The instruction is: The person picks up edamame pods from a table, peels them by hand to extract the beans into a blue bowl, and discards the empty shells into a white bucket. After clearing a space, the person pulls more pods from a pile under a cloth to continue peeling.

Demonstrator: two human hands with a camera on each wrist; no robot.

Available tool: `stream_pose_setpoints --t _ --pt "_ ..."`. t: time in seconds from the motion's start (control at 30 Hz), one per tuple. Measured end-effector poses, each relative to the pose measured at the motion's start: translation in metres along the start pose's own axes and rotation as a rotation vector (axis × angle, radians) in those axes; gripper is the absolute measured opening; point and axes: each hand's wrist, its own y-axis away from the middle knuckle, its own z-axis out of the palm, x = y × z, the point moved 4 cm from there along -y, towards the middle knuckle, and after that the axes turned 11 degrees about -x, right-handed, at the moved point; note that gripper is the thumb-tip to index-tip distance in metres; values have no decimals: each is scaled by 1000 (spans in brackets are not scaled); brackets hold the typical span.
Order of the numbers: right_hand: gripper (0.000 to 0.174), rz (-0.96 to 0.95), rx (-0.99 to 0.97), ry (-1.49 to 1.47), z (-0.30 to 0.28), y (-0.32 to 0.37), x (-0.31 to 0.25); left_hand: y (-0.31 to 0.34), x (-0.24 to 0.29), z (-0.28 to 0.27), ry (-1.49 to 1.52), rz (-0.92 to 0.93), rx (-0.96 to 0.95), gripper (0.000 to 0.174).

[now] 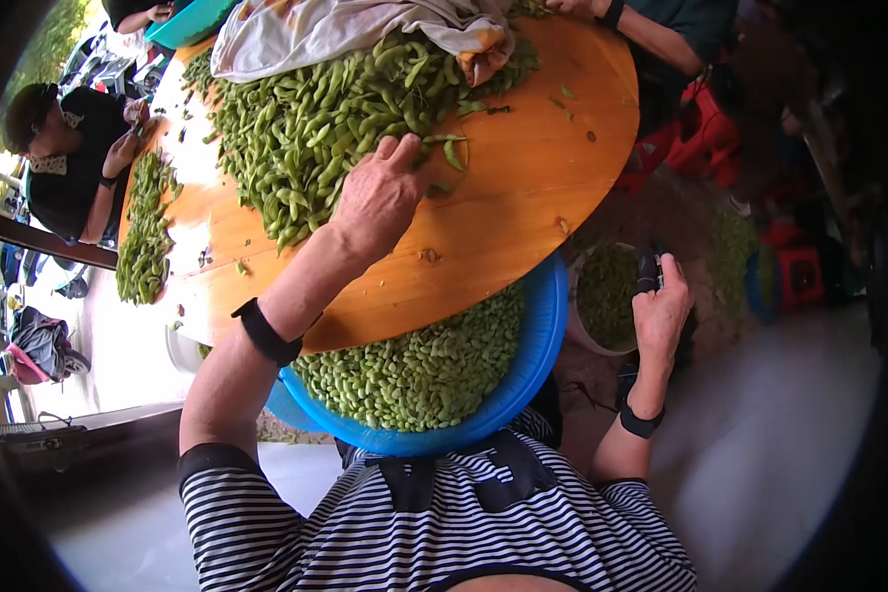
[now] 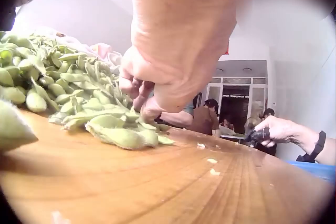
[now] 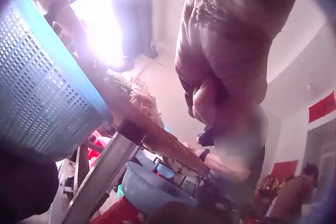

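At the right edge of a heap of green pods (image 1: 306, 128) on the wooden table, the left hand (image 1: 380, 197) reaches down with bent fingers and pinches a green pod (image 1: 452, 154). From the left wrist, the left hand (image 2: 163, 77) shows its fingertips low among pods (image 2: 123, 134) at the tabletop. Off the table's right side, the right hand (image 1: 661, 306) grips a black-handled tool (image 1: 647, 273), its working end unclear. That tool (image 2: 257, 135) also appears in the left wrist view. The right wrist view shows the right hand (image 3: 220, 77) with its fingers partly blurred.
A blue basket (image 1: 555, 326) of shelled beans sits between the body and the wooden table (image 1: 523, 217). A pale bucket (image 1: 580, 331) stands below the right hand. Cloth (image 1: 335, 39) covers the heap's far side. A person (image 1: 74, 163) sits left; others are across.
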Motion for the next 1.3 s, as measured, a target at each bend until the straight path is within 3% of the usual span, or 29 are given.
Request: stream_pose_setpoints --t 0.17,0.3,0.4,0.43,0.57,0.63,0.67,0.7,0.77,0.87,0.93,0.97,1.03,1.17,1.23,1.3 --pt "27 -57 -28 88 8 6 7 1 2 2 49 -24 -13 22" --pt "21 -150 -57 -226 19 11 -27 10 15 -10 151 -127 83 14" --pt "11 -204 -184 -491 33 19 -57 13 30 -10 791 -91 60 24" --pt "10 -210 -246 -593 35 22 -68 16 39 -5 1000 -196 -57 26" --pt "26 -180 -382 -794 27 26 -108 26 75 -3 1308 -85 -41 21" --pt "30 -202 -384 -801 30 25 -111 35 90 -2 1774 -331 -386 2" --pt "31 -233 -376 -762 29 25 -112 38 92 -2 1770 -318 -464 7" --pt "32 -265 -371 -723 29 25 -113 41 93 -1 1772 -318 -463 7" --pt "33 -312 -377 -723 28 26 -112 47 98 3 2146 -405 -359 10" --pt "31 -293 -432 -825 28 28 -114 57 102 14 2238 -383 -390 12" --pt "30 -470 -321 -763 31 30 -115 60 104 20 2300 -296 -428 14" --pt "30 -471 -321 -763 30 31 -117 60 105 20 2301 -296 -427 14" --pt "29 -297 -398 -841 33 33 -115 63 104 23 2307 -415 -342 11" --pt "24 -191 -593 -873 36 39 -104 64 98 21 2191 -468 -254 9" --pt "21 -530 -530 -718 34 41 -109 64 96 21 2000 -466 -312 10" --pt "19 -518 -522 -723 35 42 -110 63 96 19 1975 -481 -324 10"
